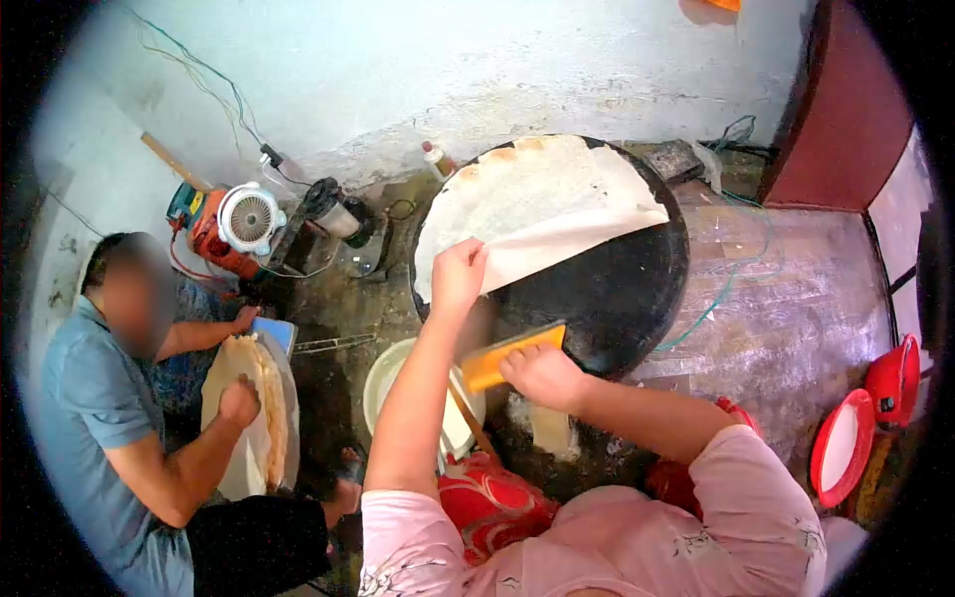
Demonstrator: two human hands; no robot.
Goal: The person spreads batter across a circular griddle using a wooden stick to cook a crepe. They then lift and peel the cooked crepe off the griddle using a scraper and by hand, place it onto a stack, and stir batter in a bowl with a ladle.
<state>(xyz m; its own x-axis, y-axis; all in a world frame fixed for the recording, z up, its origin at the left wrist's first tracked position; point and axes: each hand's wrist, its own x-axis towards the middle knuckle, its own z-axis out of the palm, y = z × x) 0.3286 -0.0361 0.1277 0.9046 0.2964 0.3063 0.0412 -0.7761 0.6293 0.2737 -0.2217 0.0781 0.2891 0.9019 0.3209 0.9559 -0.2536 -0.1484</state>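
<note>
A large thin flatbread (537,199) covers the far part of a round black griddle (597,298). Its near edge is folded back, baring the dark surface on my side. My left hand (461,277) is closed on the flatbread's near left edge, pinching it. In my right hand (545,373) is a flat yellow-orange scraper (485,366), held in the air just off the griddle's near left rim. Below my left forearm stands a cream-coloured bucket (378,393), partly hidden by the arm, with a wooden stick (470,420) leaning across it.
To the left, a seated person (109,398) works over a board with a rolled flatbread (267,408). Behind are a blower (249,219) with cables and a bottle (436,159). At right are a red basin (824,468) with something white inside and a red lid-like object (892,383).
</note>
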